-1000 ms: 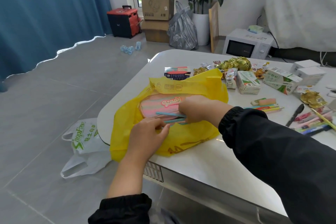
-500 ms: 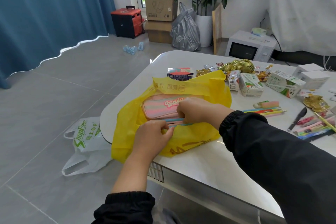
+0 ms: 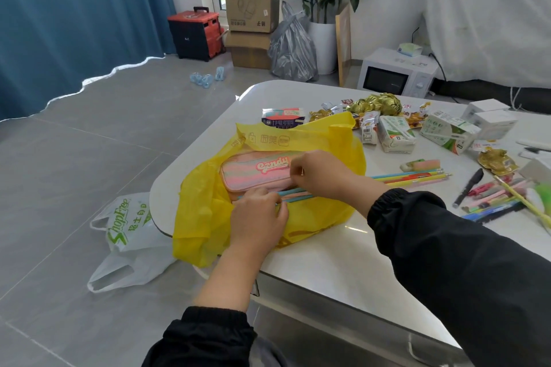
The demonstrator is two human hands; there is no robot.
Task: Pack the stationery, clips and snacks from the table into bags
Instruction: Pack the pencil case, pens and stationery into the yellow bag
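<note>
The pencil case [image 3: 256,176], pink-striped and lettered "Candy", lay flat on the opened yellow bag [image 3: 205,211]; whether it sat inside the mouth or only on top could not be told. The bag was spread over the near-left corner of the table [image 3: 328,256], with part of it hanging off the edge at seven o'clock. The left hand [image 3: 259,214] had its fingers curled onto a small bundle of pencils [image 3: 293,197] lying along the case's six o'clock edge. The right hand [image 3: 320,173] was closed in a narrow pinch at the case's three o'clock end, apparently on the mouth or zip, though the fingers hid the exact contact. The step was judged to be feeding the pencils into the case. The pencils looked about as long as the case, so a skewed entry could jam them or leave tips in the zip's path. If the pinch slackened, the opening could close on them. The slick bag could slide under a push, and its overhang could draw the case toward the floor, where a white bag [image 3: 128,235] lay. Loose pencils [image 3: 417,177] and pens [image 3: 492,202] lay at three o'clock, and drink cartons [image 3: 396,134] and gold-wrapped snacks [image 3: 378,103] at one o'clock. A sweeping sleeve could roll the round items off.
</note>
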